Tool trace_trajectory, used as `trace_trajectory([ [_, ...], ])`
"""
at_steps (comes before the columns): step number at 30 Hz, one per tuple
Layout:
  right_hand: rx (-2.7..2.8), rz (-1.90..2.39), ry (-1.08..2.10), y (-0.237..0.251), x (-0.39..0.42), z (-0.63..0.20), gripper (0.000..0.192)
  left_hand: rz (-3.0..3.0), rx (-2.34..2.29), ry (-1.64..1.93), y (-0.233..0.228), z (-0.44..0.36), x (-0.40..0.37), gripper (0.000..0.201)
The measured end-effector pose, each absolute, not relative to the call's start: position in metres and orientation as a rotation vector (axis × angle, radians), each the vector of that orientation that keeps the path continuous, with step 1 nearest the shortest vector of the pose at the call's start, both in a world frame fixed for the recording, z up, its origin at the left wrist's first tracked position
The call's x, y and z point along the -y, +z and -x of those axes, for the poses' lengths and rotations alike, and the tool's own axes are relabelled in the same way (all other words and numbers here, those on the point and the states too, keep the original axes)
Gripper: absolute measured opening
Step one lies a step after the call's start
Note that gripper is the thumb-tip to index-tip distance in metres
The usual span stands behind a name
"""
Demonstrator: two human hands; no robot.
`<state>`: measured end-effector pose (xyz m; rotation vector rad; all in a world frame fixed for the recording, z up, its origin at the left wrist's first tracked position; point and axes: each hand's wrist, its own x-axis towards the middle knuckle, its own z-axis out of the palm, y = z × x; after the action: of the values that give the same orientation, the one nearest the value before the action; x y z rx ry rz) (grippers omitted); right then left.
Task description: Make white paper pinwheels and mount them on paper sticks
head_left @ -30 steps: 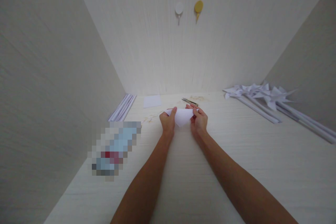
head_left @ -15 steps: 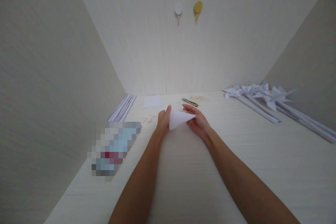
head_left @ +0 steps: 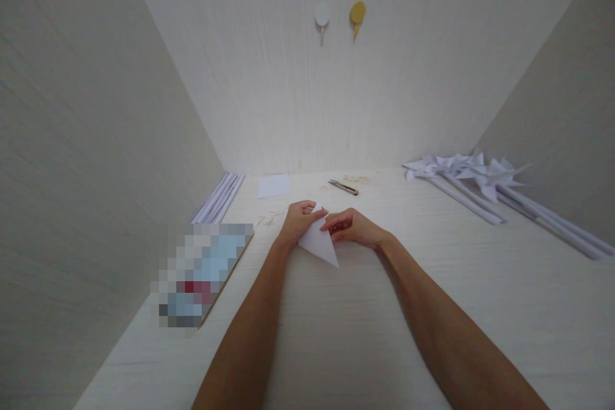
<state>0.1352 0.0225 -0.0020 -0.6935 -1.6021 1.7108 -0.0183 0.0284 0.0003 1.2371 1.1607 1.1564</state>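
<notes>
A white sheet of paper (head_left: 319, 242), folded into a triangle, is between my hands above the table, one corner pointing down toward me. My left hand (head_left: 296, 221) grips it along the upper left, with the thumb lying across its face. At the paper's right edge is my right hand (head_left: 353, 227), its fingers curled and pinching that edge. The fingertips behind the paper are hidden. Just beyond my hands lies a pair of thread snips (head_left: 343, 188), and a flat white sheet (head_left: 274, 186) rests farther back on the left.
Rolled paper sticks (head_left: 218, 198) lie at the left wall. Several paper pinwheels (head_left: 473, 170) with sticks are heaped at the back right. A blurred-out flat item (head_left: 211, 269) lies left of my forearm. Small slivers (head_left: 271, 218) are scattered nearby. Two hooks, white (head_left: 322, 15) and yellow (head_left: 357, 13), hang on the wall.
The folded paper has turned, so its point now faces down toward me instead of right. My right hand has moved left and closed on its edge; my left thumb now lies across it.
</notes>
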Motion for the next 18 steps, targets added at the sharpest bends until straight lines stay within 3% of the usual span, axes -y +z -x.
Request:
trace_trajectory([
  [12,1.773,0.755,1.393,0.000,-0.024,-0.135,0.008,-1.190,-1.077,1.234,-0.006,0.025,-0.035,0.019],
  [18,1.531,0.978,1.196,-0.005,-0.026,-0.125,0.020,-1.190,-1.075,1.271,-0.012,0.024,-0.039,0.013],
])
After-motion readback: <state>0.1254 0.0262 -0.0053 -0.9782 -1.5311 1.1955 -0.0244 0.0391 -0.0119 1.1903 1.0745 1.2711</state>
